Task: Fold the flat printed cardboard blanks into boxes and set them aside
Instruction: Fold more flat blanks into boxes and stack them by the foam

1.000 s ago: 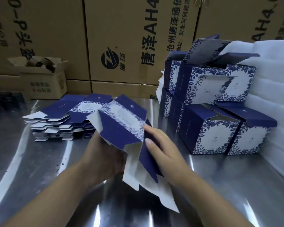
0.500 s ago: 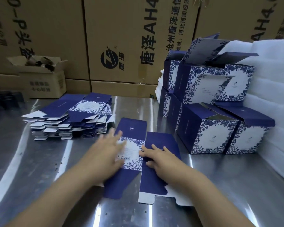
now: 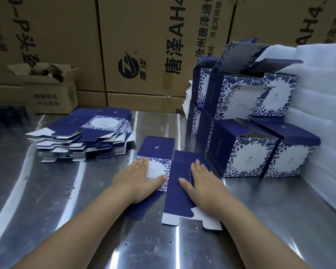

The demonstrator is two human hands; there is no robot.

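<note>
Showed two bare arms there: left forearm and right forearm, uncovered all the way from the frame's lower edge to the wrists. Went bare on the left hand and the right hand as well, fingers and wrists alike. Kept the nails short and rounded; looked plain on the right thumbnail. Came across slim and smooth-lined, both.

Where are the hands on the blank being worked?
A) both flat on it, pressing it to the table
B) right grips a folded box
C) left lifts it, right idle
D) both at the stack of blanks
A: the left hand and right hand lie straight-fingered on the blank, flat on the steel table.
</note>
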